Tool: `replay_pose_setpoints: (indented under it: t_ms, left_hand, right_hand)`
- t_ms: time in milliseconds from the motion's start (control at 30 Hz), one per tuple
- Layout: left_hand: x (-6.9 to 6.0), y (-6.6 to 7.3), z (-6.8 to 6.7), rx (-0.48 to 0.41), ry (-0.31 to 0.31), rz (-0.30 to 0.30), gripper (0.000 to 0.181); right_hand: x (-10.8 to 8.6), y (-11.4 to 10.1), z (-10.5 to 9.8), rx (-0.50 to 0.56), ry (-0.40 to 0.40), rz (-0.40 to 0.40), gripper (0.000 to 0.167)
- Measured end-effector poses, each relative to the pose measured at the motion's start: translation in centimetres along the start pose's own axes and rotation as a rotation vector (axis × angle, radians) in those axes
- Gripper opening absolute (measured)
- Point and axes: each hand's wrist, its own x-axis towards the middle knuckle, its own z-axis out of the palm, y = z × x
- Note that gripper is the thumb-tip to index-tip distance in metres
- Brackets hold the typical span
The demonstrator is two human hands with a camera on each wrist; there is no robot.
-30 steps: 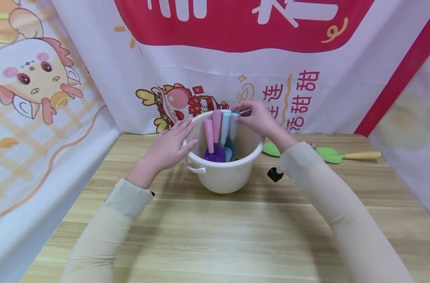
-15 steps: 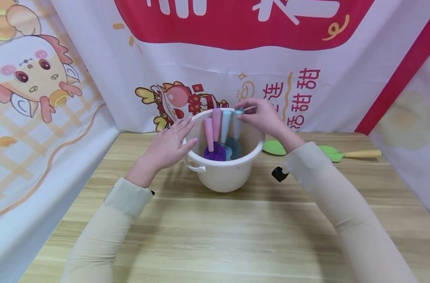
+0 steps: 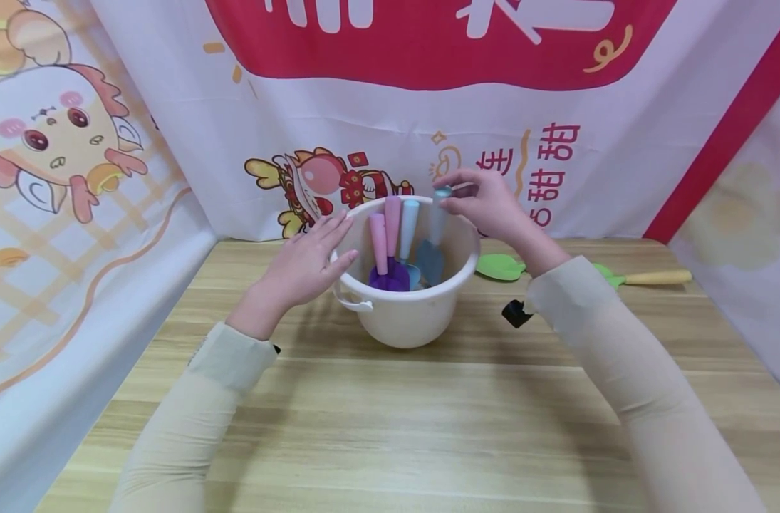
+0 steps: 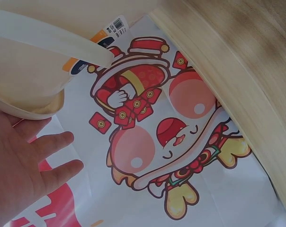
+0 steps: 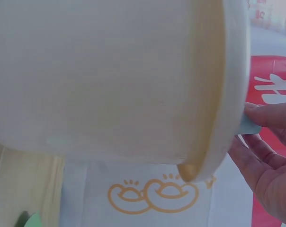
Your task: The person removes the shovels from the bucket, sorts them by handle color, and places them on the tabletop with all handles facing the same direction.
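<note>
Head view first: what is the biggest thing in front of you?

A wooden table (image 3: 390,427). On it, towards the back, my white bucket (image 3: 405,320) stands upright.

And outside the bucket?

To its right, on the table, lie a green shovel with a yellow handle (image 3: 655,278) and another green blade (image 3: 500,266). My right arm (image 3: 595,320) hides what is between them.

What are your hands doing?

My left hand (image 3: 309,260) grips nothing; its fingers lie straight against the bucket's rim. My right hand (image 3: 486,203) pinches a blue-grey shovel (image 3: 436,229) by the top of its handle, thumb against fingers.

Where is that shovel, exactly?

Near the right side of the bucket: blade down inside, handle end above the rim. I can't tell whether the tip touches the bottom.

So how far along are you?

Partway, I judge. Two pink handles (image 3: 379,244) and a light blue handle (image 3: 408,229) stand in the bucket with no hand on them, so those look settled for now. Both green pieces lie on the table, untouched. What is left, I'd say, is at least this one shovel: I haven't let it go.
</note>
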Motion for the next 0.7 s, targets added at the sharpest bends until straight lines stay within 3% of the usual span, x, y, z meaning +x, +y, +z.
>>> replay_pose_setpoints:
  t_ms: [700]
  left_hand:
    - [0.2, -0.5, 0.1, -0.005, -0.010, 0.005, 0.071]
  right_hand:
    - [-1.7, -1.9, -2.1, -0.030, 0.133, -0.047, 0.033]
